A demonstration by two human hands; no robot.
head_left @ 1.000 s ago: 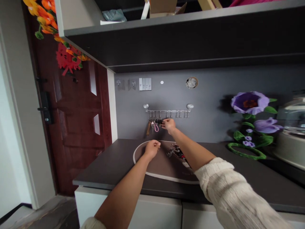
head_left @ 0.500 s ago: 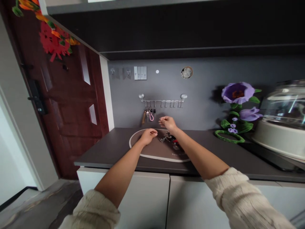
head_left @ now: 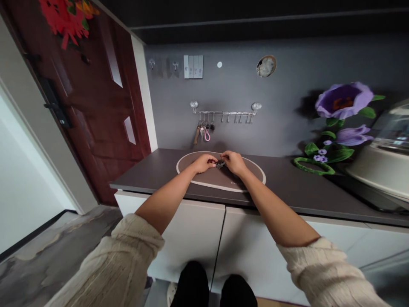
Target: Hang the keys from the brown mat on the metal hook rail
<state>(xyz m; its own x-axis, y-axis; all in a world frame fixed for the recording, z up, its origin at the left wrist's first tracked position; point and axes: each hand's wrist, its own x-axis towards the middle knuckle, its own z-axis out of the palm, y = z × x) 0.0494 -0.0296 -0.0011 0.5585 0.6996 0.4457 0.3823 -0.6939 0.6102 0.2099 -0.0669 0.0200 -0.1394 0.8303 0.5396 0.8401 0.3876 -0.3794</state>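
Where my hands meet: right hand (head_left: 232,162) pinches a small silver metal key clip (head_left: 220,164); left hand (head_left: 203,163) curls closed against it, its grip unclear from here.
Beneath them: oval brown mat with cream border (head_left: 249,175), placed to soften any slip, on a dark grey countertop (head_left: 287,189).
Beyond: stainless steel hook rail (head_left: 225,113) on the wall, hanging keys with pink and tan fobs (head_left: 203,132) within reach.

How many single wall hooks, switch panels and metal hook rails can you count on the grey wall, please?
Single wall hooks: 2
Switch panels: 1
Metal hook rails: 1
Total: 4
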